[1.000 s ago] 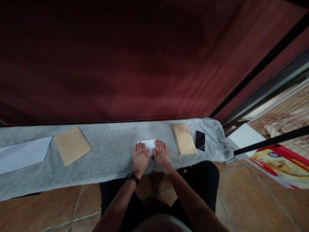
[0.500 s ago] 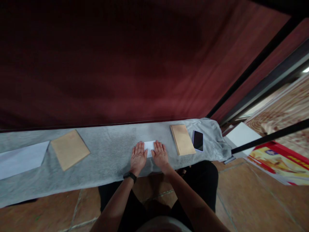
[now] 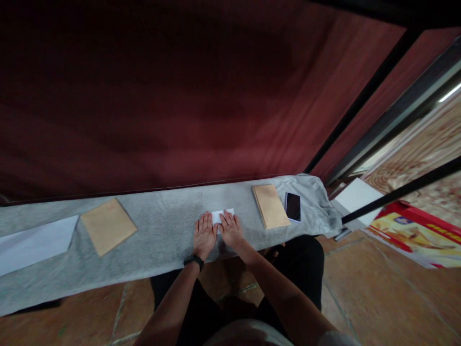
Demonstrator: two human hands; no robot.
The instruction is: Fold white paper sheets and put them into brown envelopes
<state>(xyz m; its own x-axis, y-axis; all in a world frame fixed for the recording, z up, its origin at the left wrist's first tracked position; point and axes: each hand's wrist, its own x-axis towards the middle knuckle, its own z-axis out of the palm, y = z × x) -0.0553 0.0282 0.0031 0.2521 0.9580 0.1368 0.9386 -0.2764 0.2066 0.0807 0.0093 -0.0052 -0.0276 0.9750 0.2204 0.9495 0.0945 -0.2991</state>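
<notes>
A small white folded sheet of paper (image 3: 217,216) lies on the grey cloth (image 3: 162,230) in front of me, partly hidden under my hands. My left hand (image 3: 204,235), with a dark band at the wrist, rests flat at the paper's left side, fingers stretched out. My right hand (image 3: 230,230) lies flat on the paper, fingers pointing away from me and slightly spread. The two thumbs almost meet over its near part. Neither hand is gripping anything.
Brown envelopes (image 3: 272,206) and a phone (image 3: 293,207) lie to the right. Leftward are another brown envelope (image 3: 108,227) and long white paper (image 3: 36,244). A dark red curtain (image 3: 180,120) hangs behind; a black pole (image 3: 363,91) and printed box (image 3: 414,230) stand right.
My right hand has slid left across the paper, closer to my left hand, uncovering the paper's right corner. My left hand stays nearly in place. The view has shifted slightly.
</notes>
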